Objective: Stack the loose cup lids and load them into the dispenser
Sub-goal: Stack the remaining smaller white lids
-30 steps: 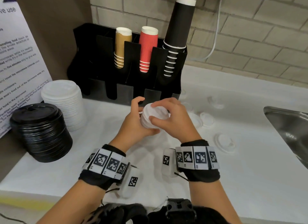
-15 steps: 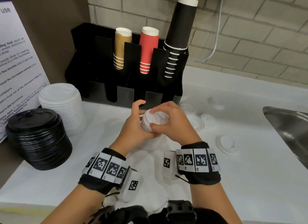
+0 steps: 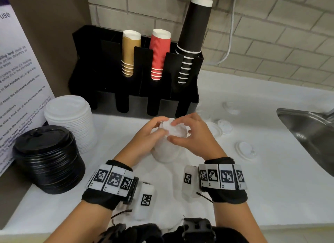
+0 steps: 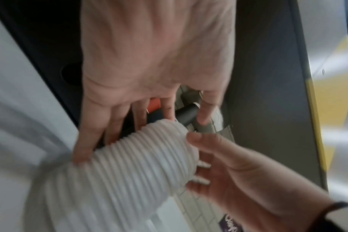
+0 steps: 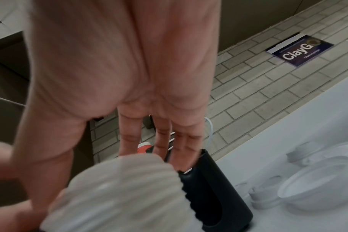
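Note:
A tall stack of small white ribbed lids (image 3: 166, 152) stands about upright at the counter's middle, just in front of the black cup dispenser (image 3: 126, 98). My left hand (image 3: 157, 128) holds the stack's left side near the top, its fingers lying along the ribs (image 4: 129, 172). From the right, my right hand (image 3: 182, 132) holds the top, index finger on the top lid and thumb on the side. The right wrist view shows the stack (image 5: 119, 188) blurred under the fingers. Several loose white lids (image 3: 244, 149) lie on the counter to the right.
Gold, red and black cup stacks fill the dispenser's upper slots. A stack of large white lids (image 3: 72, 119) and a stack of black lids (image 3: 48, 159) stand at the left by a poster. A steel sink (image 3: 310, 134) is at the right edge.
The lid stack was tilted with its top toward me; it is now more upright and lower, toward the counter. Both hands stay on it.

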`<state>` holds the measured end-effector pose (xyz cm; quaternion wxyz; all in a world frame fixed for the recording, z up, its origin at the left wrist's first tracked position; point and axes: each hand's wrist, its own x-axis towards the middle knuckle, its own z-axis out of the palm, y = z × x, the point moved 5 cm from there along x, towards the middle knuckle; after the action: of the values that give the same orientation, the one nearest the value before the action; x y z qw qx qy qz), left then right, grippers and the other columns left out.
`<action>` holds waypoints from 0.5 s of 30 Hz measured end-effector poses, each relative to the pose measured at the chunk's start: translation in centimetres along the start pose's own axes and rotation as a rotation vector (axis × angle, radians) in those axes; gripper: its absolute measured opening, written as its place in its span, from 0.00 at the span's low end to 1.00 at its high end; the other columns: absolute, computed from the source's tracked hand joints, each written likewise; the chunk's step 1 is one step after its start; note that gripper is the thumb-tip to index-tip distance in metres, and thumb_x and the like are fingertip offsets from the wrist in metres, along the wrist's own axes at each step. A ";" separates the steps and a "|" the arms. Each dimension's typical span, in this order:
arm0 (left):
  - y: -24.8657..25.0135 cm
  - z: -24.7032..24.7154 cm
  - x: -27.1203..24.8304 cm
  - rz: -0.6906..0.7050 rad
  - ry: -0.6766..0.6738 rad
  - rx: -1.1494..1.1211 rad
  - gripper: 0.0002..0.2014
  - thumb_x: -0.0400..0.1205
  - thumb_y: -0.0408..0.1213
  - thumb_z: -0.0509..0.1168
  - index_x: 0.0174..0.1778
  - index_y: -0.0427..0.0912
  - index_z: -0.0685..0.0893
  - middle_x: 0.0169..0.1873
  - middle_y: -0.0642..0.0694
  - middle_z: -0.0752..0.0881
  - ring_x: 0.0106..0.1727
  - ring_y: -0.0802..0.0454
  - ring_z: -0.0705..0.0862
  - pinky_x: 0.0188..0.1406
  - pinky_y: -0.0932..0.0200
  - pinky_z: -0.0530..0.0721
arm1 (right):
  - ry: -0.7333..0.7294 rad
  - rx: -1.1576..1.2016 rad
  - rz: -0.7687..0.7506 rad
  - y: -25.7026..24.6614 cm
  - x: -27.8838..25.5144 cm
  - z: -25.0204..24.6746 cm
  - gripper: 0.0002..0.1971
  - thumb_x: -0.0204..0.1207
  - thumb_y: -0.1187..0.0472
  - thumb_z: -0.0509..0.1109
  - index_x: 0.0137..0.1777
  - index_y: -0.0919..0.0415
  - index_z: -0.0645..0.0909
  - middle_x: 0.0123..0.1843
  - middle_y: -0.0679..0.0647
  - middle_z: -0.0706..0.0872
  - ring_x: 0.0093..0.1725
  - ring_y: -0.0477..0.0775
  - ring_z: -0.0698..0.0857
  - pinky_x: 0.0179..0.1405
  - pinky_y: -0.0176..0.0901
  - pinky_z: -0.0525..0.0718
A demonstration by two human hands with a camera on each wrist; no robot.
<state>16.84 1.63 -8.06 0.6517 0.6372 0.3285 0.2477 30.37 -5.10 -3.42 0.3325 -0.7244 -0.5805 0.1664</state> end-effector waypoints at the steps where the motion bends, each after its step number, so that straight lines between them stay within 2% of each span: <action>1: -0.1 0.1 0.0 -0.043 -0.005 -0.046 0.13 0.86 0.46 0.60 0.62 0.70 0.79 0.64 0.58 0.81 0.64 0.55 0.81 0.58 0.53 0.83 | -0.014 0.012 0.014 0.1 -0.3 0.1 0.21 0.66 0.53 0.82 0.59 0.49 0.83 0.61 0.51 0.75 0.59 0.46 0.77 0.52 0.19 0.72; 3: -0.3 0.6 0.0 -0.112 -0.038 -0.111 0.13 0.88 0.50 0.56 0.64 0.73 0.78 0.64 0.58 0.80 0.64 0.57 0.80 0.58 0.52 0.83 | -0.038 0.051 0.037 0.3 -0.8 0.6 0.21 0.69 0.52 0.80 0.61 0.47 0.80 0.63 0.51 0.72 0.57 0.39 0.75 0.49 0.11 0.67; 5: -0.5 1.1 -0.1 -0.146 -0.061 -0.154 0.14 0.89 0.49 0.55 0.66 0.72 0.75 0.62 0.57 0.82 0.60 0.58 0.82 0.49 0.58 0.85 | -0.045 0.093 0.059 0.5 -1.2 1.1 0.22 0.70 0.54 0.79 0.62 0.49 0.77 0.63 0.52 0.72 0.54 0.32 0.74 0.47 0.11 0.68; 6: -0.6 1.2 0.0 -0.149 -0.067 -0.162 0.14 0.89 0.47 0.56 0.67 0.71 0.74 0.61 0.57 0.83 0.58 0.58 0.84 0.44 0.62 0.85 | -0.045 0.116 0.072 0.5 -1.3 1.3 0.23 0.70 0.55 0.80 0.62 0.49 0.75 0.63 0.52 0.71 0.53 0.32 0.74 0.46 0.14 0.71; 8: -0.3 1.5 0.1 -0.138 -0.072 -0.145 0.16 0.89 0.44 0.57 0.69 0.69 0.72 0.59 0.56 0.82 0.55 0.59 0.84 0.34 0.68 0.83 | -0.050 0.179 0.092 0.7 -1.6 1.4 0.25 0.68 0.56 0.81 0.62 0.49 0.73 0.64 0.52 0.72 0.57 0.36 0.75 0.50 0.21 0.76; 10: -0.1 1.8 0.3 -0.122 -0.065 -0.117 0.17 0.88 0.42 0.59 0.70 0.66 0.70 0.60 0.53 0.81 0.55 0.57 0.82 0.35 0.65 0.82 | -0.047 0.295 0.113 1.5 -1.7 0.8 0.27 0.68 0.55 0.81 0.63 0.47 0.70 0.64 0.49 0.74 0.63 0.43 0.77 0.56 0.31 0.80; 11: 0.0 2.0 0.4 -0.122 -0.063 -0.117 0.17 0.88 0.42 0.59 0.70 0.65 0.70 0.61 0.51 0.80 0.56 0.55 0.82 0.38 0.61 0.81 | -0.016 0.357 0.155 2.3 -1.7 0.2 0.27 0.69 0.53 0.80 0.63 0.45 0.70 0.64 0.46 0.75 0.65 0.46 0.77 0.56 0.34 0.80; 13: 0.1 2.3 0.6 -0.134 -0.063 -0.135 0.17 0.87 0.41 0.60 0.69 0.62 0.70 0.62 0.48 0.78 0.56 0.53 0.80 0.42 0.56 0.82 | 0.111 0.388 0.318 5.0 -1.7 -1.9 0.24 0.72 0.49 0.77 0.65 0.43 0.71 0.66 0.46 0.75 0.68 0.51 0.77 0.55 0.39 0.77; 15: 0.3 2.7 0.9 -0.137 -0.059 -0.123 0.16 0.86 0.42 0.61 0.68 0.63 0.70 0.61 0.49 0.78 0.55 0.53 0.79 0.42 0.53 0.82 | 0.204 0.219 0.531 8.6 -1.8 -4.5 0.26 0.75 0.46 0.73 0.71 0.47 0.71 0.73 0.56 0.72 0.71 0.57 0.75 0.62 0.47 0.77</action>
<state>19.45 0.54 -7.93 0.7145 0.5789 0.3361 0.2034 39.02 -9.03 -6.27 0.4100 -0.8236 -0.3130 0.2358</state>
